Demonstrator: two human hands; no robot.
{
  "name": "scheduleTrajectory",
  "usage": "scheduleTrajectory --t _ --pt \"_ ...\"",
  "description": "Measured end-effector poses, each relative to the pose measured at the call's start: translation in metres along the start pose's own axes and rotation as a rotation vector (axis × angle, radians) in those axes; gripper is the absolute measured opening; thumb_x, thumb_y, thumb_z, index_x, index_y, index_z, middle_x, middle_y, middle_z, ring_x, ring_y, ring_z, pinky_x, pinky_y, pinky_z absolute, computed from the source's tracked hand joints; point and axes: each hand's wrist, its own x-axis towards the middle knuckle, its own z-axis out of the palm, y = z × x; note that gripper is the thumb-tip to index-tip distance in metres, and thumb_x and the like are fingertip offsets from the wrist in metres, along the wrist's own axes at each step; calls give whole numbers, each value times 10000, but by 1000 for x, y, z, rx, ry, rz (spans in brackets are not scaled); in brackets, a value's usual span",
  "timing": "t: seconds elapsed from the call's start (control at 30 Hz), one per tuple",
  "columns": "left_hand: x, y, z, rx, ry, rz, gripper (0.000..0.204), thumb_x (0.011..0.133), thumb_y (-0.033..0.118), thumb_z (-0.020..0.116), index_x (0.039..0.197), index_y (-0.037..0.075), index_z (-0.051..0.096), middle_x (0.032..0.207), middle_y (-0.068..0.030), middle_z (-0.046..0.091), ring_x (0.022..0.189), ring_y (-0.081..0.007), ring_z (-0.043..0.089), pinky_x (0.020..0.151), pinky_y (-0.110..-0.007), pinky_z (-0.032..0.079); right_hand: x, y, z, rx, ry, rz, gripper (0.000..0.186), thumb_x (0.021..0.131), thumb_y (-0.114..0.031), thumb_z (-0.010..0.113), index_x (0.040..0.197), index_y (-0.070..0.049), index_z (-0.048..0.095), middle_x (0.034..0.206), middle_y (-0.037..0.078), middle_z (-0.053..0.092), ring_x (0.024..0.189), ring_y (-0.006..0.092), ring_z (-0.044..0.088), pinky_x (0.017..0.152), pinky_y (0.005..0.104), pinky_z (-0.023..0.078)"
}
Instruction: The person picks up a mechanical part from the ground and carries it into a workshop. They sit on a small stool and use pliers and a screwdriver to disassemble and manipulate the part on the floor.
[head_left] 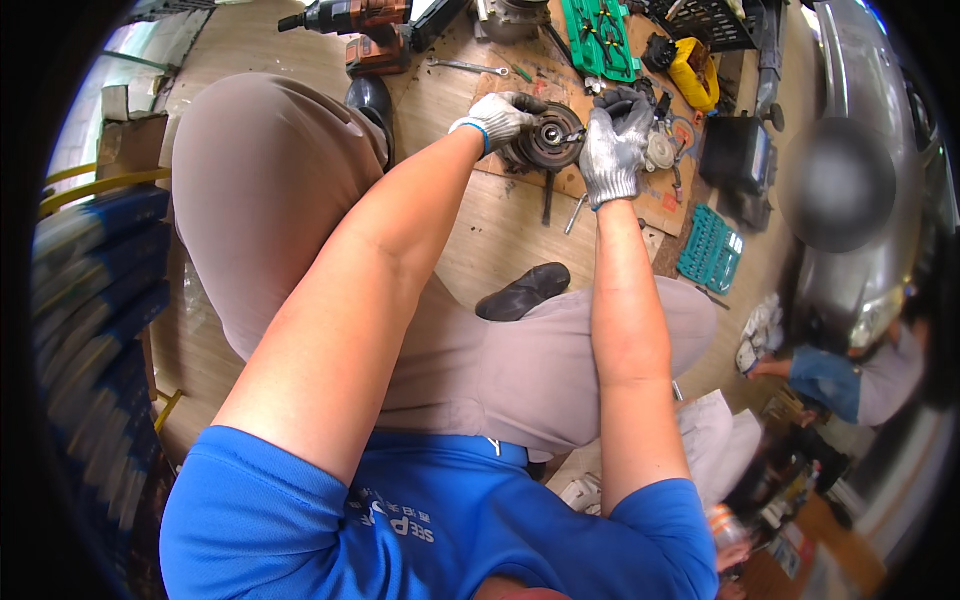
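Where left grip (505,118) faces right grip (614,143), the metal disc (553,136) lies between.

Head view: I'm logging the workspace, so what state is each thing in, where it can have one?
Left hand: gloved, fingers at the round metal part's rim
Right hand: gloved, fingers bent, beside the part
Round metal part: ringed face toward the camera
Green tool case: open, tools inside
Teal case: open
Wrench: lying, unheld
Power tool: set down, unheld
Cardboard: laid flat, stained
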Motion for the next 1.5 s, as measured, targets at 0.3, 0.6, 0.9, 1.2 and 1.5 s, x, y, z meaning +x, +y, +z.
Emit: scheduleTrajectory --t 0.3,0.6,0.9,1.2,1.5 --pt "-1 5 -2 291 227 -32 556 881 367 642 1347 63 634 1271 -197 681 1161 -296 665 1008 -340 496 1 12 1 -17 51 -64 218 869 24 554 1080 -27 533 932 58 611 826 147 582 800 297 506" --pt "5 1 12 501 99 12 628 845 420 705 1336 40 617 1240 -207 682 1153 -335 652 1007 -387 494 -2 20 3 19 43 -109 241 878 28 546 1116 -14 536 953 75 634 860 161 619 812 308 537" --pt "9 7 14 588 79 -18 538 859 390 665 1314 105 642 1214 -205 689 1135 -349 656 997 -411 504 5 16 11 -160 0 -126 233 872 11 550 1104 -4 556 928 98 646 832 197 634 806 337 539" --pt "14 12 19 671 84 -35 588 848 473 636 1274 68 656 1175 -230 696 1114 -371 663 976 -433 512 -5 17 22 -215 -8 -238 237 888 -29 568 1122 -8 545 958 110 643 858 219 640 820 356 531" --pt "22 23 17 696 45 -123 506 825 366 651 1259 109 679 1212 -205 690 1141 -359 658 988 -416 522 3 24 22 -126 -55 -193 260 888 -38 604 1142 -22 546 940 75 621 855 179 606 814 327 513"
